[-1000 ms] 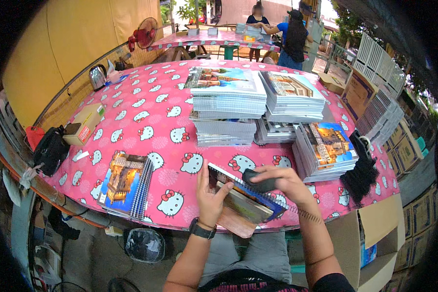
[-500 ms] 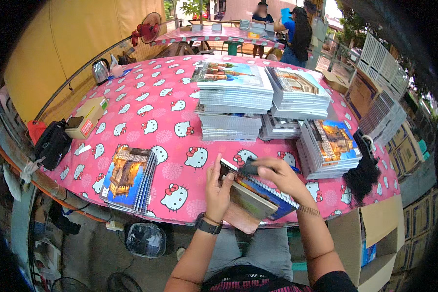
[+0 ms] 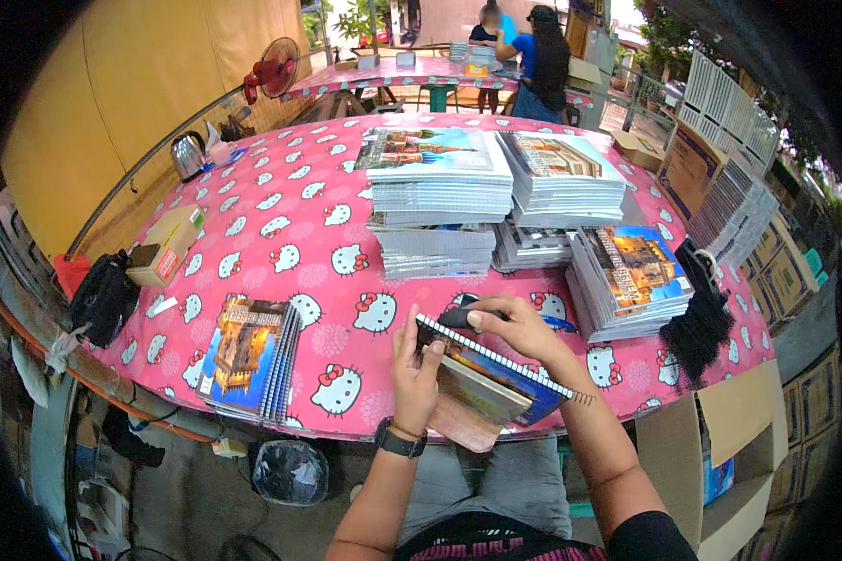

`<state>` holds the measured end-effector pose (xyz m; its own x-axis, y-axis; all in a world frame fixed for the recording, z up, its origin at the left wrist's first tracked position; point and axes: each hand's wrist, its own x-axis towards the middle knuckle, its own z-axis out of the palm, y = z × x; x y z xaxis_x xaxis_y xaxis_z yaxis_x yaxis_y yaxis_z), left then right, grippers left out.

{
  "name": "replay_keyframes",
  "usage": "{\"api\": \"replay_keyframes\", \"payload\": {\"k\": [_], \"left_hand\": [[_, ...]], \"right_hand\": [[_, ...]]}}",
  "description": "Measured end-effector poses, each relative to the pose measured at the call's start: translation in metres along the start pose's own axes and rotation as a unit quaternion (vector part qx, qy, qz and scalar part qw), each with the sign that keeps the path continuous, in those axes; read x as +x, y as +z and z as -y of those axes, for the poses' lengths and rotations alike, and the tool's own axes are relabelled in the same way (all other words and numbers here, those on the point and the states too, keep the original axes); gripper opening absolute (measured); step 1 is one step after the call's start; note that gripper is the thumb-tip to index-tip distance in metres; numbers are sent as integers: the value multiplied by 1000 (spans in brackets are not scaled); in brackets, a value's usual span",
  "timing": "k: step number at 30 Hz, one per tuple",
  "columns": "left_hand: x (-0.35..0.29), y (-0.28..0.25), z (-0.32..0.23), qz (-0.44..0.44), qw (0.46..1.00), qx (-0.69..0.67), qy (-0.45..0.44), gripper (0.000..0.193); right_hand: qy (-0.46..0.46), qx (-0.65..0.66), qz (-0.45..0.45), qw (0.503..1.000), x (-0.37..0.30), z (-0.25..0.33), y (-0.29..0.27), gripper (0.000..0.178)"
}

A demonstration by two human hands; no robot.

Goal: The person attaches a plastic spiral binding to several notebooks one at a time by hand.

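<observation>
The table wears a pink cloth with white cartoon cats. On it lie tall stacks of spiral notebooks, a lower stack at the right, a small fanned pile near the front left, a cardboard box, a kettle and a black bag

Open-air packing workshop: notebook stacks, cartons, pink-clothed table.
</observation>
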<state>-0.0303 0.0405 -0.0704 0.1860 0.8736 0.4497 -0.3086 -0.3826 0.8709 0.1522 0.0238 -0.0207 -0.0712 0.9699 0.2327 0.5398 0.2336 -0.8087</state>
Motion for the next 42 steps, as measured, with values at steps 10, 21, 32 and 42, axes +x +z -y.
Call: {"api": "replay_keyframes", "payload": {"k": [10,21,32,42], "left_hand": [[13,-26,13,24,988,-110,-109,30],[12,20,-66,110,987,54,103,18],[2,27,-63,67,994,28,81,15],[32,-73,-73,-231,963,48,127,17]], "right_hand": [[-34,-336,47,940,-35,-51,-11,60],[-114,-58,-170,977,-60,104,-8,44],[-196,-196,-187,943,-56,112,-3,40],[-265,-271,-329,865,-66,123,-30,34]]}}
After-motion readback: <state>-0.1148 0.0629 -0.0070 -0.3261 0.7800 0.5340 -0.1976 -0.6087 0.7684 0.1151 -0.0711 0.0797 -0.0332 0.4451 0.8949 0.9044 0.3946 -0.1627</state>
